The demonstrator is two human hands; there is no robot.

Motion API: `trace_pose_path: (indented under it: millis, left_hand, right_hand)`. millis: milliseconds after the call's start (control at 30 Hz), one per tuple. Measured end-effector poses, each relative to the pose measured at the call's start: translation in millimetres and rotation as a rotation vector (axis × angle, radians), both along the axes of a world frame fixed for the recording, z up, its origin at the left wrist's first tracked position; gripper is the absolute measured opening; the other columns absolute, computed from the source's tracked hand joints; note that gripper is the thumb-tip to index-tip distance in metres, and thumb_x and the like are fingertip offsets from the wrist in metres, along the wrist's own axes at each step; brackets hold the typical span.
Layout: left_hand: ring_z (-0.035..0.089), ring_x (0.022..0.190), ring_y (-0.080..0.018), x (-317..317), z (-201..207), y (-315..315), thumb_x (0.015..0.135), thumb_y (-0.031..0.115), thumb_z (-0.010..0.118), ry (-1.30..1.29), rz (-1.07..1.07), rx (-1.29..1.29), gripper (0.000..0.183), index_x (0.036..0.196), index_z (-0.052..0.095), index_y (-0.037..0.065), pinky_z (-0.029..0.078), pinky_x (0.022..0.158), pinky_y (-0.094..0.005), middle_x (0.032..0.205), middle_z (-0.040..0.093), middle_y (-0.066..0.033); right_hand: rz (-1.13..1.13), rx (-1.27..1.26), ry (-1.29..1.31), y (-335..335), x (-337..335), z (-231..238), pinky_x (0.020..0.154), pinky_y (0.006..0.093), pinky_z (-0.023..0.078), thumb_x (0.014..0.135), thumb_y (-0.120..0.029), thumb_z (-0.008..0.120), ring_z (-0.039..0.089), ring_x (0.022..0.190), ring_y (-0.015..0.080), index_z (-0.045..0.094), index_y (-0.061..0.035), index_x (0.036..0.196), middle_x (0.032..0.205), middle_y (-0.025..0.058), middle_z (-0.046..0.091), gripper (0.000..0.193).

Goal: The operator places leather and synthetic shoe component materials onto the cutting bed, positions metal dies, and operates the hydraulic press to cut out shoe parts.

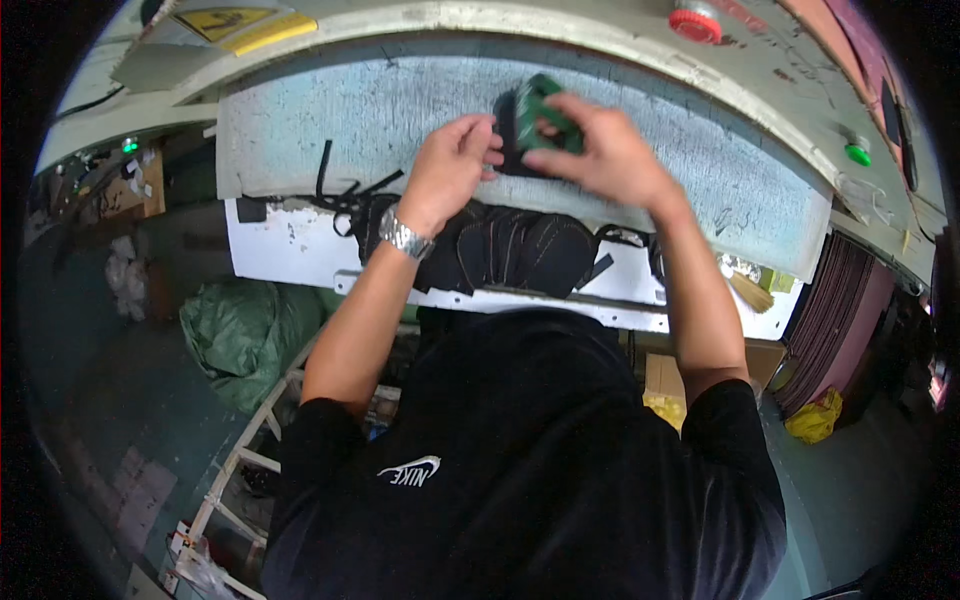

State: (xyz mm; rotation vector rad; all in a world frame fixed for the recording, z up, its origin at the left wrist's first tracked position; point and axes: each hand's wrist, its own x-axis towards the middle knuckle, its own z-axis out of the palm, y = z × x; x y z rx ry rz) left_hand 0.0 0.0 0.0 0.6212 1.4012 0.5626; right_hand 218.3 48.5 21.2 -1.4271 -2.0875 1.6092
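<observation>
My right hand (605,150) is closed around a green cutting die (537,98), a frame-like piece with openings, tilted over the worn pale-blue board (400,90). Beneath and beside the die is a flat black piece (508,150), partly covered by it. My left hand (455,165), with a metal watch on its wrist, hovers just left of that piece. Its fingers are loosely curled and a little apart, with nothing visible between them. Closer to me, a row of overlapping black fabric pieces (510,248) with tan stitching rests on the white ledge (285,245).
Black strips (325,170) lie at the board's left edge. A brush (750,292) sits on the ledge's right end. The machine's beam arches beyond the board, carrying a red button (695,22) and a green one (858,152). A green sack (245,340) stands at lower left.
</observation>
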Motion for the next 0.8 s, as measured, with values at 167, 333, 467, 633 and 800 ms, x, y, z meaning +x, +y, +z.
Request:
trace_pose_path:
  millis: [167,333,467,633,800]
  left_hand:
    - [0.066,0.07,-0.0141,2.7,-49.3,87.6,0.087,0.022,0.076,0.17,-0.124,0.35,0.046,0.122,0.06,-0.003,0.054,0.061,-0.0265,0.087,0.07,-0.009]
    - [0.063,0.068,-0.0103,16.0,-40.0,82.3,0.083,0.017,0.079,0.373,-0.276,0.556,0.034,0.106,0.065,-0.003,0.051,0.06,-0.026,0.082,0.069,-0.0058]
    - [0.063,0.076,-0.0067,16.6,-6.7,77.3,0.092,0.013,0.071,-0.106,-0.141,0.508,0.026,0.112,0.061,0.0,0.05,0.062,-0.0228,0.096,0.07,-0.002]
    - [0.064,0.08,-0.0066,16.3,43.2,61.5,0.095,0.009,0.067,-0.319,-0.162,0.358,0.024,0.116,0.059,0.002,0.052,0.068,-0.0219,0.103,0.071,-0.0043]
    - [0.066,0.081,-0.009,26.3,60.4,49.4,0.095,0.01,0.067,-0.306,-0.226,0.407,0.022,0.113,0.06,0.001,0.055,0.069,-0.0232,0.098,0.071,-0.006]
  right_hand:
    - [-0.411,0.003,0.479,56.9,16.9,-45.4,0.082,0.0258,0.052,0.088,-0.021,0.077,0.06,0.097,0.0095,0.056,0.001,0.126,0.108,0.0071,0.067,0.049]
    - [-0.508,0.376,-0.104,13.4,58.7,-16.3,0.085,0.0334,0.053,0.082,-0.018,0.08,0.065,0.096,0.0225,0.058,0.0039,0.124,0.109,0.013,0.066,0.053]
    - [-0.475,0.608,-0.54,-10.3,95.4,-24.2,0.087,0.0397,0.051,0.076,-0.018,0.082,0.063,0.103,0.0333,0.06,0.0032,0.125,0.115,0.0187,0.062,0.058]
    - [-0.678,0.617,-0.11,-13.7,73.0,11.3,0.088,0.0389,0.052,0.08,-0.027,0.08,0.061,0.11,0.0276,0.061,0.0,0.126,0.125,0.0145,0.061,0.057]
    - [-0.627,0.202,0.74,-14.8,31.6,29.9,0.072,0.0217,0.049,0.088,-0.02,0.075,0.062,0.093,0.0085,0.065,0.0006,0.117,0.106,0.0057,0.067,0.037]
